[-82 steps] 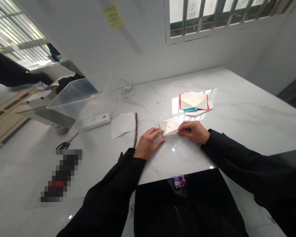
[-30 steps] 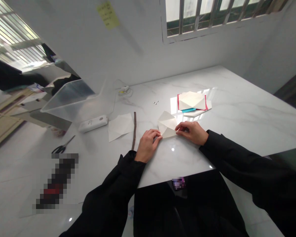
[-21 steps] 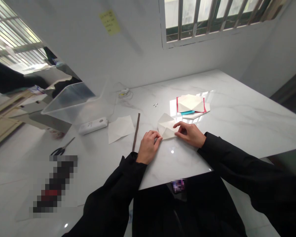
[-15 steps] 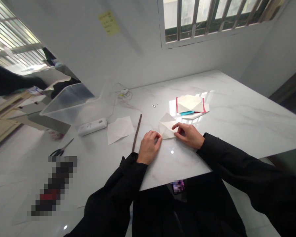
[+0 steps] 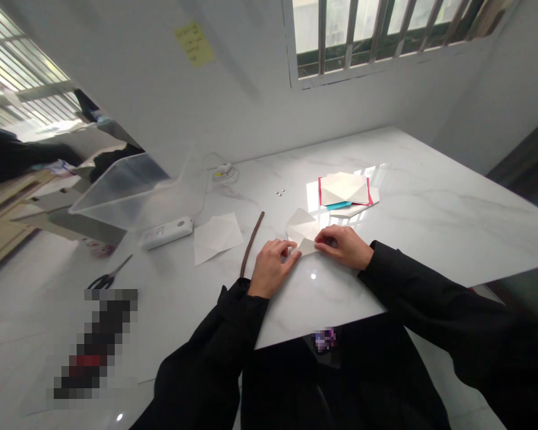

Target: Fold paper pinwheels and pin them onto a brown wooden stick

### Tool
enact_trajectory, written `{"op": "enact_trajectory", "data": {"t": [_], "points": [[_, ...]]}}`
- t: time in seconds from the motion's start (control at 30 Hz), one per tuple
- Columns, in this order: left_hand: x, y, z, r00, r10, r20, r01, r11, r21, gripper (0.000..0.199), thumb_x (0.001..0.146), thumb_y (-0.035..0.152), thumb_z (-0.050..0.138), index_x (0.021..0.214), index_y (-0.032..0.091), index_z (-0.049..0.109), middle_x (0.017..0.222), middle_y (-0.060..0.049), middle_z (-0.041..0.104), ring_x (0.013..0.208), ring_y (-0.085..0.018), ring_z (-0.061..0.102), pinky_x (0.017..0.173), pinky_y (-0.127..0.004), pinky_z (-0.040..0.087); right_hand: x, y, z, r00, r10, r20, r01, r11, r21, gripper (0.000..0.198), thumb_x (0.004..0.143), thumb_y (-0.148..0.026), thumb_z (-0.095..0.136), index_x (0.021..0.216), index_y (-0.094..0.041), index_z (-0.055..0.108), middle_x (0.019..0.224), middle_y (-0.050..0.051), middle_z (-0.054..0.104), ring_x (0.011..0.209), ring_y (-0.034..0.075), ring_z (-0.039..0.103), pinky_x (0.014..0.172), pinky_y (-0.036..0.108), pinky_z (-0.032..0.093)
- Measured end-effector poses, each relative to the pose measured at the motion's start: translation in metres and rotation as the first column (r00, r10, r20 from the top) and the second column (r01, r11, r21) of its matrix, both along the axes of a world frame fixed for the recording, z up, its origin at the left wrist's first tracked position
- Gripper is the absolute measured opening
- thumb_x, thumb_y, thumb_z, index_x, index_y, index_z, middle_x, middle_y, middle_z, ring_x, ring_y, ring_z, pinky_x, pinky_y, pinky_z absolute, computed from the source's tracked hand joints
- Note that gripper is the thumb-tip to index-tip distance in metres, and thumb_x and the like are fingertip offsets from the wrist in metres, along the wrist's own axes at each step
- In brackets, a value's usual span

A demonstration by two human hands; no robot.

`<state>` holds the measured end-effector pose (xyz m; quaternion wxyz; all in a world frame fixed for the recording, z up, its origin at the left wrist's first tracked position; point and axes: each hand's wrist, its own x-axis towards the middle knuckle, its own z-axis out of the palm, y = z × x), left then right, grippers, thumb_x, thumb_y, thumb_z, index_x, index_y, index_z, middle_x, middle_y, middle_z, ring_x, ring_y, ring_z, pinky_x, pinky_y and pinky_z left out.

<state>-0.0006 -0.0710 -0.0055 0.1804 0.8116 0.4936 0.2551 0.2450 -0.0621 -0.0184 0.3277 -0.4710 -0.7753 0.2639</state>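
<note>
A cream paper envelope lies on the table between my hands, its upper flap spread away from me. My left hand is at its near left corner, fingers curled and thumb stretched along the near edge, gripping the paper. My right hand pinches the right side between thumb and fingertips. The near flap stands partly raised between the two hands. To the left of my left hand, a narrow brown strip runs toward my cuff. Another cream sheet with creases lies farther left.
Behind my right hand sits a stack of cream, red and blue envelopes. Several small shiny bits lie near the table's middle. On the left are a white oblong device, black-handled scissors and a clear plastic bin.
The envelope's near flap has come up from lying flat. My left fingers have moved slightly right onto the paper, and my right fingertips have closed in on its edge.
</note>
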Motion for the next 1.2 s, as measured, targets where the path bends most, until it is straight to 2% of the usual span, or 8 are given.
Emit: {"op": "enact_trajectory", "data": {"t": [0.13,0.23,0.37,0.5,0.67,0.87,0.97,1.2], "points": [[0.0017,0.0005,0.0001,1.0,0.013,0.001,-0.013,1.0,0.009,0.016,0.097,0.033,0.069,0.086,0.022,0.07,0.08,0.0,0.062,0.083,-0.019,0.057,0.083,-0.036,0.045,-0.0009,-0.0004,0.0015,1.0,-0.008,0.013,0.008,1.0,0.013,0.015,0.094,-0.028,0.071,0.082,-0.02,0.069,0.08,0.004,0.07,0.078,0.018,0.059,0.074,0.032,0.045],[0.0026,0.0006,0.0011,1.0,0.009,0.017,-0.009,1.0,0.007,0.017,0.097,0.029,0.068,0.082,0.022,0.068,0.083,-0.001,0.064,0.085,-0.019,0.058,0.084,-0.036,0.046,-0.0019,-0.001,0.0022,0.999,0.001,0.032,-0.002,1.0,0.03,0.017,0.094,-0.027,0.07,0.08,-0.02,0.068,0.08,0.004,0.07,0.081,0.02,0.058,0.076,0.034,0.045],[0.0034,-0.0012,0.0041,0.998,0.023,0.053,-0.022,1.0,-0.018,0.021,0.098,0.036,0.068,0.082,0.021,0.07,0.087,-0.002,0.067,0.087,-0.019,0.06,0.085,-0.036,0.046,-0.0035,-0.002,0.0027,0.999,-0.035,0.041,0.035,0.999,0.005,0.013,0.093,-0.024,0.069,0.081,-0.02,0.069,0.079,0.005,0.07,0.083,0.021,0.06,0.077,0.035,0.046],[0.003,-0.0028,0.0052,0.999,0.024,0.044,-0.023,0.999,-0.027,0.024,0.092,0.046,0.074,0.087,0.022,0.073,0.09,-0.002,0.067,0.089,-0.02,0.06,0.084,-0.036,0.047,-0.0044,-0.0022,0.002,0.998,-0.045,0.04,0.045,0.999,-0.002,0.011,0.092,-0.021,0.07,0.081,-0.019,0.069,0.078,0.005,0.069,0.083,0.021,0.06,0.076,0.034,0.046],[0.0031,-0.0023,0.0036,1.0,0.02,0.022,-0.019,0.999,-0.039,0.016,0.092,0.034,0.074,0.082,0.022,0.07,0.091,-0.002,0.067,0.089,-0.02,0.06,0.086,-0.037,0.047,-0.004,-0.002,0.0016,0.999,-0.027,0.034,0.027,1.0,0.008,0.01,0.091,-0.021,0.071,0.081,-0.02,0.069,0.075,0.003,0.069,0.083,0.021,0.06,0.076,0.033,0.046],[0.0054,-0.0029,0.0044,0.999,0.034,0.006,-0.034,0.999,-0.031,0.017,0.094,0.029,0.07,0.079,0.021,0.065,0.089,-0.001,0.066,0.087,-0.02,0.059,0.088,-0.038,0.047,-0.0051,-0.0024,0.0019,0.999,-0.038,0.027,0.038,0.999,-0.003,0.002,0.09,-0.019,0.069,0.089,-0.021,0.071,0.073,0.002,0.068,0.082,0.021,0.059,0.076,0.034,0.046],[0.0054,-0.0033,0.0051,1.0,0.024,0.017,-0.024,0.999,-0.027,0.011,0.094,0.027,0.07,0.084,0.022,0.067,0.09,-0.001,0.067,0.087,-0.019,0.059,0.087,-0.038,0.047,-0.0061,-0.002,0.0007,0.998,-0.053,0.018,0.053,0.999,-0.013,0.008,0.088,-0.018,0.07,0.097,-0.02,0.07,0.074,0.001,0.068,0.081,0.02,0.059,0.075,0.033,0.045],[0.0065,-0.0031,0.0052,1.0,0.019,0.014,-0.019,1.0,-0.002,0.019,0.095,0.04,0.07,0.086,0.023,0.071,0.089,-0.001,0.067,0.086,-0.019,0.059,0.083,-0.037,0.046,-0.0068,-0.0002,-0.0024,0.998,-0.056,0.032,0.056,0.998,0.01,0.009,0.089,-0.017,0.068,0.096,-0.02,0.069,0.071,0.001,0.064,0.079,0.02,0.057,0.074,0.033,0.043]]}}
